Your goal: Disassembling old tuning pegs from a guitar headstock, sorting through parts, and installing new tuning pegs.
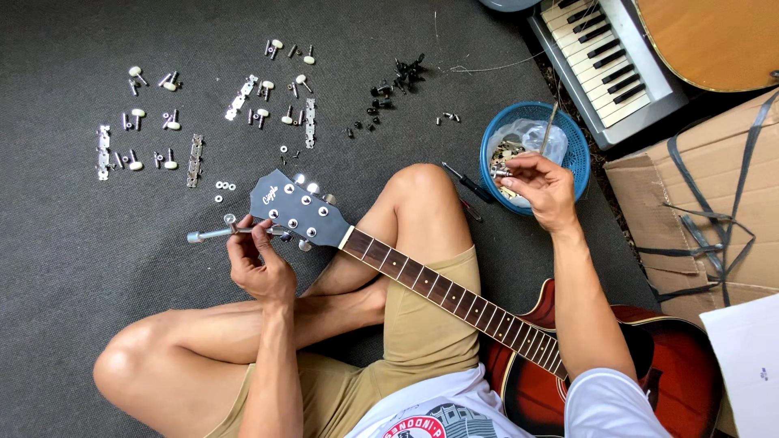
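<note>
Two bare hands work on a guitar laid across the seated person's lap, its grey headstock [299,212] reaching out over the dark carpet [73,243]. Left hand [258,264], fingers curled shut, grips a slim metal tool [213,234] against the lower edge of the headstock. Right hand [540,188] pinches a small silver part [501,171] between fingertips above the blue basket [578,146]. Judged from this, the step goes best with the tool kept square to the fitting, the neck [454,298] steadied on the thigh, and the picked part matched by side against the sorted tuning pegs [150,134] on the carpet. Exact tool tip and the fitting it meets are covered by the left fingers; the pinched part is too small to identify; the basket's contents sit under a clear bag [537,134]; the red guitar body [673,365] and the keyboard [604,61] are cut off by the frame.
</note>
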